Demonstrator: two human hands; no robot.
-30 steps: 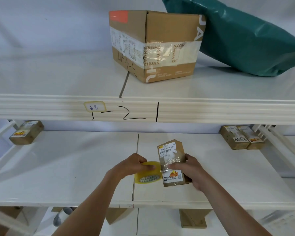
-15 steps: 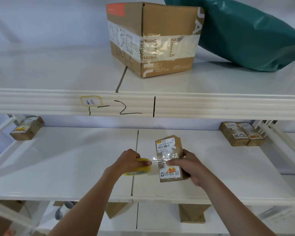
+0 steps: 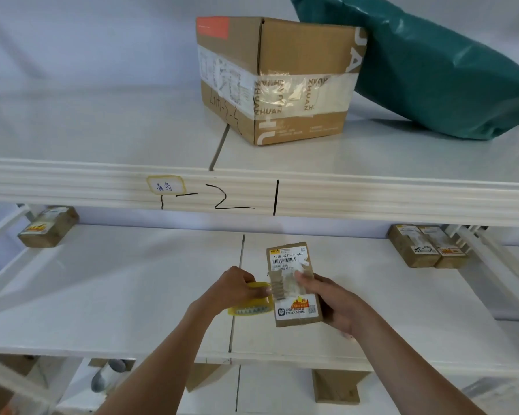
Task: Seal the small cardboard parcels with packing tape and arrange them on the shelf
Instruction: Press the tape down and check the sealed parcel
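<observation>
Right hand point(image 3: 336, 304) grips the small parcel point(image 3: 294, 286) over the middle shelf point(image 3: 132, 295), label up, bracing it. Left hand point(image 3: 234, 290), at its 9 o'clock, clutches the yellow tape roll point(image 3: 252, 307), likely pulling tape across the top.

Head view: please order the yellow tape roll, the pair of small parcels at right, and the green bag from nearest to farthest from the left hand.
From the left hand:
1. Yellow tape roll, held in that hand.
2. Pair of small parcels, at the right end of the same shelf.
3. Green bag, on the upper shelf, at right.
</observation>
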